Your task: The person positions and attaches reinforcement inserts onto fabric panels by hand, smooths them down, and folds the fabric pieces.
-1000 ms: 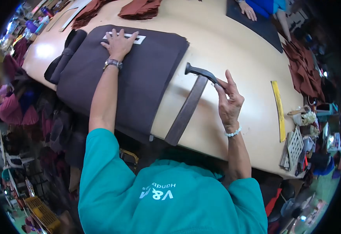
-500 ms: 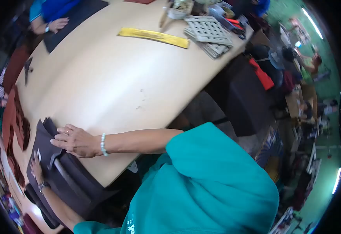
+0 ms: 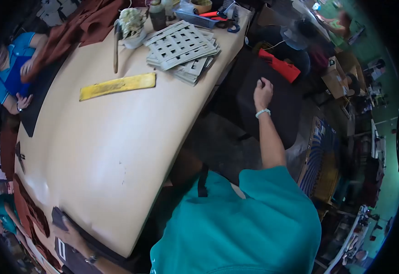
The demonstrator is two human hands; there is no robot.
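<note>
Head: dark sheets [image 3: 76, 260] beneath left grip [image 3: 71, 235]

Room between yellow strip [image 3: 117, 86] and dark sheets [image 3: 101, 245]

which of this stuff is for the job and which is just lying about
Likely for the job:
dark sheets, under the left grip
white frame, on them
perhaps dark material, near the right grip

Apparently lying about:
yellow strip
lattice pieces
red item

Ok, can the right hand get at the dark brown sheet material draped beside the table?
Likely yes: the right hand appears over the dark brown sheet material, with nothing visible between them; whether it touches is unclear.
</note>
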